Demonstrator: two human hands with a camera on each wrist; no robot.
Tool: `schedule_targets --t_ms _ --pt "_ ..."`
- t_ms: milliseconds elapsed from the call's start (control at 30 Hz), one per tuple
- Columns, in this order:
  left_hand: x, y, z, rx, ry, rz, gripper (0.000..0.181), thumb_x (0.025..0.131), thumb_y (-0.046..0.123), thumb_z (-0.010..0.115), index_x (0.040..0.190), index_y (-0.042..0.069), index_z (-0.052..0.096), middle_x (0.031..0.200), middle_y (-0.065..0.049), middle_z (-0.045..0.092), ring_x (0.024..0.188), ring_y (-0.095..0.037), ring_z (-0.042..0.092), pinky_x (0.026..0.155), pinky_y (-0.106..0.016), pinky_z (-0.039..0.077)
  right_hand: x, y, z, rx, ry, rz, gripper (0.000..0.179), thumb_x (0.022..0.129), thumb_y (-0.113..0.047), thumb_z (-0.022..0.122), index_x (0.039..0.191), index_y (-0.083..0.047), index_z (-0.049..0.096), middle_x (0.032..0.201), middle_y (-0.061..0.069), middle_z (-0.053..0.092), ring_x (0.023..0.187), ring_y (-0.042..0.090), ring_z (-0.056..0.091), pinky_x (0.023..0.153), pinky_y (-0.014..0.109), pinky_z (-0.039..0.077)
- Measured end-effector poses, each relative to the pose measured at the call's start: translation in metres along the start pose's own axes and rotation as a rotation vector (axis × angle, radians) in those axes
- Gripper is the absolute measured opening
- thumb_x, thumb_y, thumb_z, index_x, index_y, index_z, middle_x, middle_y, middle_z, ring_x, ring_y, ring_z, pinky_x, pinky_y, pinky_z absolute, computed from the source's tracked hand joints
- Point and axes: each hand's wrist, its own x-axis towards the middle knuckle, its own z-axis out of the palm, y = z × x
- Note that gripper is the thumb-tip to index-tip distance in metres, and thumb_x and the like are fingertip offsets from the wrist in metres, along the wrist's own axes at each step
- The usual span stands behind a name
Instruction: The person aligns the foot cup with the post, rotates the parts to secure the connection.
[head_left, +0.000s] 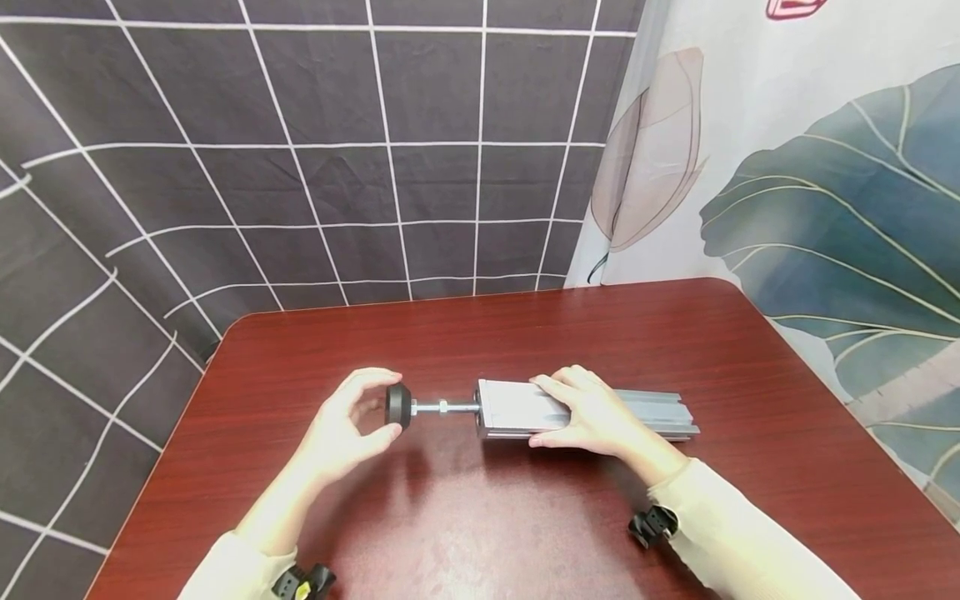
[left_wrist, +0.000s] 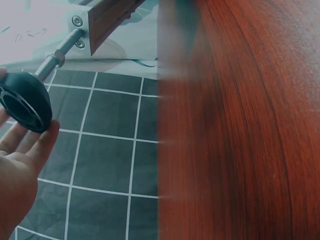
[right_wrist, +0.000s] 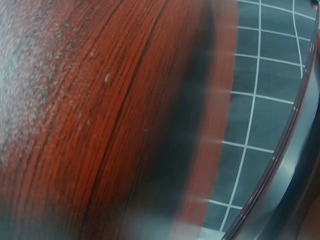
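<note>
A silver aluminium profile (head_left: 517,407) lies lengthwise across the middle of the head view, held by my right hand (head_left: 588,417) with thumb and fingers over its two long sides. From its left end plate (left_wrist: 93,29) sticks a threaded rod (head_left: 461,407) with a hex nut (left_wrist: 59,58). At the rod's outer end is a round black levelling foot (head_left: 399,406). My left hand (head_left: 341,429) grips this foot by its rim between thumb and fingers. In the right wrist view only the long edge of the profile (right_wrist: 285,170) shows, and most of the right hand is hidden.
The reddish-brown wooden table (head_left: 465,533) spreads under both hands. Behind it hangs a dark grey cloth with a white grid (head_left: 435,92), and a leaf-patterned curtain (head_left: 825,192) on the right. Small black cameras (head_left: 654,527) are strapped at both wrists.
</note>
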Motion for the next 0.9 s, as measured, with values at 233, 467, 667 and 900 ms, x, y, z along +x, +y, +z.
schedule_targets --t_ms 233,467,667,900 --pt "0.0004 -0.0006 -0.0001 -0.024 -0.04 0.122 0.062 0.063 -0.023 0.069 0.119 -0.005 0.05 0.121 -0.019 0.049 0.11 -0.01 0.052 0.098 -0.021 0.04 0.0001 -0.0013 -0.0008 0.001 0.011 -0.003 0.075 0.064 -0.059 0.075 0.119 -0.011 0.061 0.096 0.001 0.057 0.09 0.019 0.052 0.08 0.04 0.042" --pt "-0.0011 0.0026 -0.0021 -0.017 0.04 -0.053 0.069 0.072 -0.014 0.068 0.133 0.001 0.041 0.124 -0.019 0.051 0.11 -0.009 0.054 0.09 -0.022 0.047 -0.0001 -0.0031 -0.0018 0.007 0.015 0.003 0.075 0.064 -0.061 0.075 0.119 -0.011 0.061 0.097 0.001 0.057 0.09 0.019 0.051 0.08 0.04 0.042" --pt "0.0011 0.0065 -0.0014 0.025 0.083 -0.396 0.036 0.085 0.003 0.064 0.119 0.005 0.053 0.101 -0.016 0.061 0.074 -0.012 0.063 0.06 -0.037 0.056 -0.0008 -0.0042 -0.0021 0.008 0.015 0.004 0.075 0.063 -0.059 0.076 0.118 -0.01 0.062 0.096 0.001 0.057 0.09 0.019 0.051 0.08 0.04 0.042" --pt "-0.001 0.0048 -0.0002 0.02 0.058 -0.32 0.042 0.079 -0.002 0.07 0.118 0.003 0.056 0.096 -0.014 0.064 0.075 -0.013 0.064 0.066 -0.028 0.055 -0.0011 -0.003 -0.003 0.004 -0.005 0.019 0.076 0.061 -0.057 0.078 0.12 -0.012 0.061 0.096 0.001 0.057 0.091 0.02 0.051 0.08 0.041 0.043"
